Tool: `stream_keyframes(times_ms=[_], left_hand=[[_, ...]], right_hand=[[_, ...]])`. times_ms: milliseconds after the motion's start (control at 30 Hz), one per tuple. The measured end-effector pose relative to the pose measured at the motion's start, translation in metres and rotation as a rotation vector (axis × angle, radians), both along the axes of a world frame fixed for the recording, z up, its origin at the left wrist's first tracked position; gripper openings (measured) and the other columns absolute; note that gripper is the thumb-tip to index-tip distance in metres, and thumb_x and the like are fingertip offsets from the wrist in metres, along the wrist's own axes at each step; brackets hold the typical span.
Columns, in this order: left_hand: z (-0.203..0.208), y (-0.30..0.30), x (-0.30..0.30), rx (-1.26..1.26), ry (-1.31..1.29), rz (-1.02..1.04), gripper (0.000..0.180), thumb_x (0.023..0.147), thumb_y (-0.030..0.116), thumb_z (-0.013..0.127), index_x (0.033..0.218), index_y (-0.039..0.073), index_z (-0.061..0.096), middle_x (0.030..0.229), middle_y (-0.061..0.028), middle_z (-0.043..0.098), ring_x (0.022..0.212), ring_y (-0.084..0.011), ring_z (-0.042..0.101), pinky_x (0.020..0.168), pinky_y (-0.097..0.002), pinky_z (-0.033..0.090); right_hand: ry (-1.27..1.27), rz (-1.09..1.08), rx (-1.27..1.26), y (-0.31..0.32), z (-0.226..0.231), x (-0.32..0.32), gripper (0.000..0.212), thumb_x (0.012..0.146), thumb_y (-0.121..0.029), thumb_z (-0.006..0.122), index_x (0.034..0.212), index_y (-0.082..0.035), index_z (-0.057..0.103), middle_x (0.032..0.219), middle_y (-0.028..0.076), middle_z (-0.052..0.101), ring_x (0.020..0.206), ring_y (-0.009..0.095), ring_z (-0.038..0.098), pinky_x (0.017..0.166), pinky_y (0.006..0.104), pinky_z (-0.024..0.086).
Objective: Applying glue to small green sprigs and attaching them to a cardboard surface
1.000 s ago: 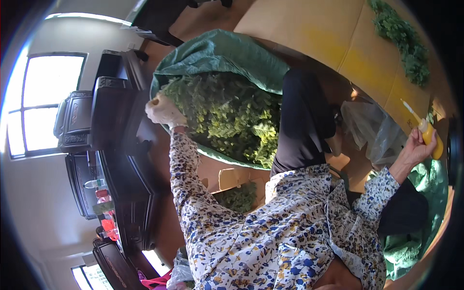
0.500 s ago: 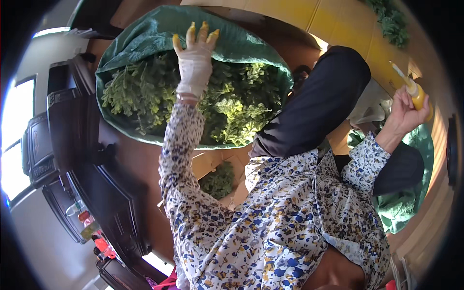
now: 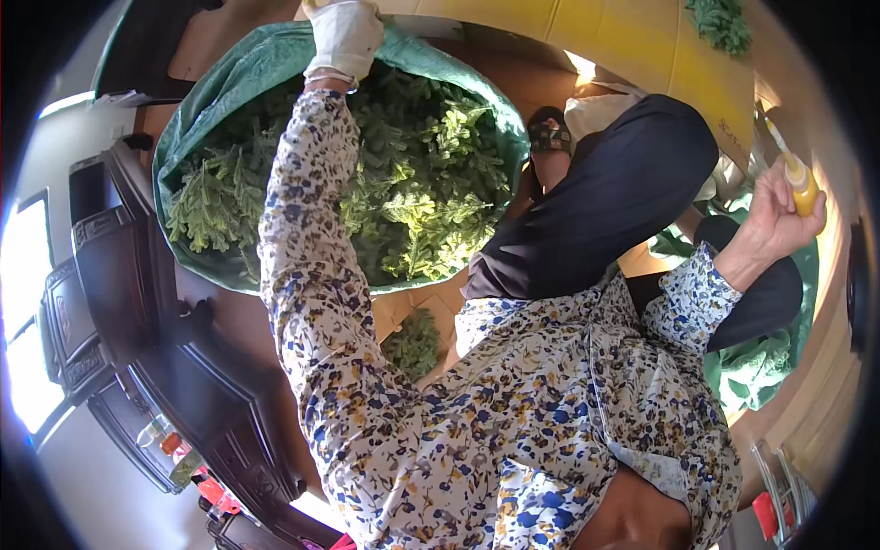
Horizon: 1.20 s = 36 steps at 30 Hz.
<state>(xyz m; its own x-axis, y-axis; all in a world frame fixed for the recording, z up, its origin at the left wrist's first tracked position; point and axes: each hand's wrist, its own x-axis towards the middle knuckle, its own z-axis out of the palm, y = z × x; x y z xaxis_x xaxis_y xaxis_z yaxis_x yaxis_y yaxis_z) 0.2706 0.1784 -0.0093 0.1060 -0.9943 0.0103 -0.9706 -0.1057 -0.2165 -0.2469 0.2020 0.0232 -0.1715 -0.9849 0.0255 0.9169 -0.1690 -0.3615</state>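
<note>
My left hand (image 3: pixel 345 38), in a white glove with yellow fingertips, is stretched to the top edge of the view, over the far rim of a green fabric bag (image 3: pixel 197 103). Its fingers are mostly cut off there, so whether they grip anything is hidden. Artificial green fir branches (image 3: pixel 426 197) fill the bag. On the right, my bare right hand (image 3: pixel 775 215) is closed around a yellow squeeze bottle (image 3: pixel 803 188) with a long thin pale nozzle pointing up and away from me.
Yellowish cardboard (image 3: pixel 632 46) spans the far side, with a green sprig (image 3: pixel 720 26) on it. More green fabric (image 3: pixel 756 371) lies at the right. Another sprig (image 3: pixel 412 344) lies by my left side. Dark wooden furniture (image 3: pixel 124 252) stands at the left.
My left hand has moved farther away and slightly left, from over the bag's opening to beyond its far rim. The yellow bottle stays in my right hand, slightly lower and more upright.
</note>
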Motion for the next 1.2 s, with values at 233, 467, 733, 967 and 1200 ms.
stream_keyframes(times_ms=[233,467,733,967,1200], left_hand=[[0.009,0.071,-0.032,-0.652,0.256,-0.402,0.042,0.068,0.010,0.062,0.109,0.016,0.065,0.115,-0.0113,0.059,0.110,-0.0267,0.052,0.094,-0.0473,0.033],[-0.034,0.233,-0.125,-0.442,0.375,-0.169,0.047,0.067,-0.008,0.061,0.110,0.009,0.059,0.115,-0.0067,0.056,0.108,-0.0298,0.050,0.090,-0.0450,0.041],[-0.023,0.109,-0.170,-0.787,0.894,-0.222,0.037,0.075,-0.012,0.057,0.107,0.006,0.064,0.102,-0.0106,0.066,0.095,-0.0267,0.062,0.083,-0.0343,0.049],[0.000,-0.120,-0.229,-0.499,0.972,0.021,0.041,0.077,0.034,0.066,0.108,0.007,0.067,0.084,-0.0114,0.069,0.073,-0.0202,0.065,0.069,-0.0309,0.050],[-0.026,-0.234,-0.269,-0.214,1.395,0.160,0.038,0.077,0.015,0.063,0.112,-0.002,0.062,0.081,-0.0150,0.067,0.060,-0.0217,0.066,0.056,-0.0319,0.053]], right_hand=[[-0.064,0.020,0.033,0.002,-0.004,-0.025,0.037,0.070,-0.014,0.065,0.088,0.006,0.039,0.078,0.016,0.042,0.049,0.009,0.038,0.038,0.0164,0.034],[-0.120,0.037,0.152,0.020,0.005,-0.015,0.031,0.078,-0.018,0.060,0.095,0.002,0.042,0.080,0.012,0.045,0.049,0.010,0.038,0.044,0.0212,0.034],[-0.220,0.006,0.053,0.034,0.014,0.019,0.028,0.088,-0.028,0.059,0.096,-0.001,0.053,0.090,0.015,0.054,0.044,0.004,0.037,0.037,0.0169,0.035],[-0.235,-0.110,0.015,0.037,0.006,-0.004,0.029,0.090,-0.028,0.058,0.098,-0.001,0.051,0.090,0.017,0.053,0.043,0.005,0.038,0.037,0.0171,0.036],[-0.303,-0.228,0.033,0.041,-0.016,-0.034,0.027,0.091,-0.029,0.056,0.100,-0.003,0.051,0.091,0.017,0.053,0.044,0.005,0.037,0.038,0.0171,0.036]])
